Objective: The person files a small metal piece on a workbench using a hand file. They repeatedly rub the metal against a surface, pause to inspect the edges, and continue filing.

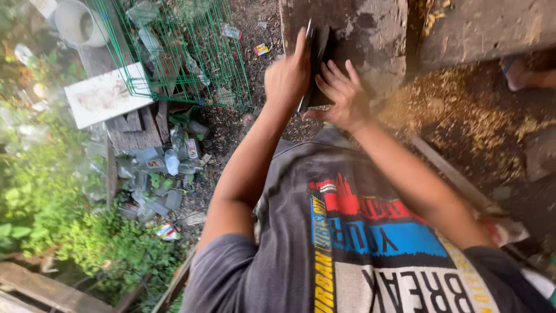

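While I lean over the worn stone block (370, 35), my left hand (288, 78) is clenched around the lower end of a dark flat blade (313, 64), thumb pointing up along it. My right hand (343, 93) is released, its fingers (335, 74) spread and pressed flat on the blade's right face, just beside the left fist. The blade stands on edge against the block's near left corner, its long axis running away from me, tip toward the block's far edge and handle end toward my chest. So it lies straight ahead of both hands, with the left hand nearer, carrying it, and the right only steadying. Whether the edge itself touches the stone I cannot tell; my fingers hide that line. Yellowish sawdust (463, 110) covers the ground off the block's right side. To the left stand a green wire cage (174, 46), a white board (107, 95), a white bucket (78, 23) and a heap of empty plastic bottles (165, 165) on the dirt.
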